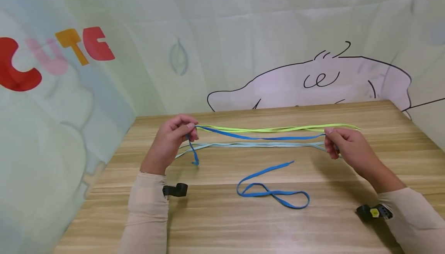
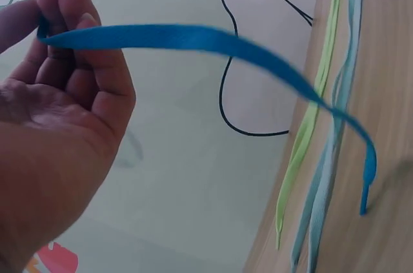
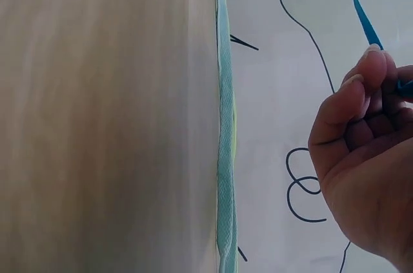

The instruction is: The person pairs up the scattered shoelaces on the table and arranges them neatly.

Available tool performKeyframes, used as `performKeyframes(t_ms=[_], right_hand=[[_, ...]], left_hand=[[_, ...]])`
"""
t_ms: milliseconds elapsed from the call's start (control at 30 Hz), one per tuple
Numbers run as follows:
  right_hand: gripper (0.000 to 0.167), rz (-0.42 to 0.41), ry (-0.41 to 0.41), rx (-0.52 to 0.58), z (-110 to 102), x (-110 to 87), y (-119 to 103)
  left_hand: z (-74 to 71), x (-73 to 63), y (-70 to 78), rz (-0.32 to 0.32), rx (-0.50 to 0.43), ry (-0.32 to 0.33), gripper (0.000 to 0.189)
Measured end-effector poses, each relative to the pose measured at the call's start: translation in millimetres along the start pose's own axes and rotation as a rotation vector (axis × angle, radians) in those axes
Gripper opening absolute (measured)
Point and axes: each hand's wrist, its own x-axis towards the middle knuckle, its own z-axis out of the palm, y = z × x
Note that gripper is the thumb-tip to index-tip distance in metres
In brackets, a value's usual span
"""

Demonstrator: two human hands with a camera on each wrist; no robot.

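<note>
A flat blue shoelace (image 1: 243,135) is stretched between both hands above the table, sagging slightly. My left hand (image 1: 175,134) pinches it between thumb and fingers, and a short end with its tip dangles below; the left wrist view shows this loose end (image 2: 193,37) arching rightward. At the other side my right hand (image 1: 347,146) pinches the same lace, which runs taut up from the fingertips in the right wrist view. Beneath and behind lie yellow-green laces (image 1: 271,129) and pale blue laces (image 1: 257,144), each laid out lengthwise. A second blue shoelace (image 1: 278,193) lies looped nearer me.
The wood-grain table (image 1: 208,223) ends at a printed cloth backdrop (image 1: 222,34) behind and at the left. Black wrist cameras, one on the left sleeve (image 1: 147,204) and one on the right sleeve (image 1: 413,215), stick out over the table.
</note>
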Motion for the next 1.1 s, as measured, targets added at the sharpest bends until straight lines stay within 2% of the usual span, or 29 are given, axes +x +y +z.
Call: performKeyframes(t_ms=[200, 300, 367, 533, 867, 1100], right_hand=[[0.049, 0.014, -0.031, -0.014, -3, -2.6, -1], [0.049, 0.023, -0.051, -0.018, -5, -3.4, -1], [0.049, 0.030, -0.072, -0.025, -6, -3.9, 0], [0.048, 0.037, -0.133, -0.057, -9, -6.2, 2], [0.046, 0.092, -0.228, -0.120, -18, -10.0, 6], [0.043, 0.105, -0.320, -0.187, -24, -8.9, 5]], left_hand=[[-5.0, -5.9, -5.8, -0.121, 0.117, -0.052, 0.019], [-11.0, -11.2, -10.7, -0.157, 0.192, -0.090, 0.023], [-16.0, -15.9, -14.4, -0.166, 0.224, -0.108, 0.026], [-24.9, -24.9, -21.6, -0.196, 0.235, -0.118, 0.030], [-28.1, -26.6, -26.8, -0.247, 0.322, -0.134, 0.031], [-38.2, -30.2, -24.5, -0.289, 0.384, -0.103, 0.036]])
